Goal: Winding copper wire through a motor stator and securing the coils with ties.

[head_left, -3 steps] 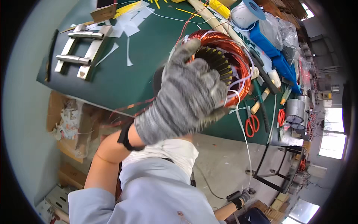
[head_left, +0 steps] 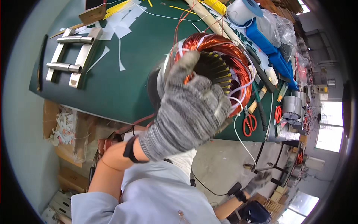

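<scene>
A motor stator (head_left: 227, 44) with thick copper end windings lies on the green table, its dark slotted bore facing up. My left hand (head_left: 194, 100), in a grey striped glove, grips its near-left rim, with the thumb up and the fingers curled over the winding. The fingers' undersides are hidden. White lacing cord (head_left: 241, 140) loops around the winding and trails down to the right. At its far end, low on the right, is my gloved right hand (head_left: 258, 182), arm stretched out. This hand is blurred, and its hold on the cord is not clear.
Red-handled scissors (head_left: 249, 125) and a wooden-handled tool (head_left: 257, 101) lie right of the stator. Blue bins (head_left: 280, 63) and a white cord spool (head_left: 240, 13) stand beyond. A metal frame (head_left: 76, 56) and white paper strips (head_left: 121, 26) are on the left.
My right hand has moved up and outward to the right, and the cord now ends higher. My left hand keeps its place on the stator. The whole view has shifted slightly.
</scene>
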A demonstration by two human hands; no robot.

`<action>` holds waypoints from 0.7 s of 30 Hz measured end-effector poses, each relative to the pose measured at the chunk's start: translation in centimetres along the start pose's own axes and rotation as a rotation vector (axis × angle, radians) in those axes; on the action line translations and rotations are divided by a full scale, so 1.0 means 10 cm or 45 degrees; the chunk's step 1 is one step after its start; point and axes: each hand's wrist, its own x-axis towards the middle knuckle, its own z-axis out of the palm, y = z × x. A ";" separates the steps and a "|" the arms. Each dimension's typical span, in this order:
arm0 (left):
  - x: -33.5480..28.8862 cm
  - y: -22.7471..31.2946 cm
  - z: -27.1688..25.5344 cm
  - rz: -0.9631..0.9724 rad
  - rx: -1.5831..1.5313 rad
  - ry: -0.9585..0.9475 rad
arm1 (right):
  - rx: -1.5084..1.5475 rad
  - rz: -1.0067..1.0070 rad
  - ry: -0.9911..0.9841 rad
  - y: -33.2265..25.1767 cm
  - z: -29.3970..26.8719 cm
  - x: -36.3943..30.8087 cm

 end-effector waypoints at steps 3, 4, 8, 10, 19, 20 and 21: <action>-0.13 -0.12 0.12 -0.112 0.029 -0.008 | 0.425 0.268 -1.232 -1.07 1.36 -0.29; -0.15 -0.10 0.13 -0.156 0.014 0.047 | 0.079 -0.050 -1.123 -1.16 1.74 -0.54; -0.29 -0.29 0.15 -0.086 0.060 0.163 | -0.426 -0.687 -1.351 -1.56 2.68 -1.23; -0.24 -0.26 0.08 -0.086 0.048 -0.016 | -0.434 -0.631 -1.454 -1.63 2.78 -1.18; -0.25 -0.43 0.09 0.388 0.242 -0.070 | -0.567 1.031 -2.249 -2.32 2.97 -0.92; -0.28 -0.41 0.10 0.263 0.099 -0.059 | -0.428 0.806 -2.081 -2.35 3.02 -0.97; -0.25 -0.40 0.10 0.172 -0.065 -0.027 | -0.293 0.567 -1.862 -2.44 3.02 -1.02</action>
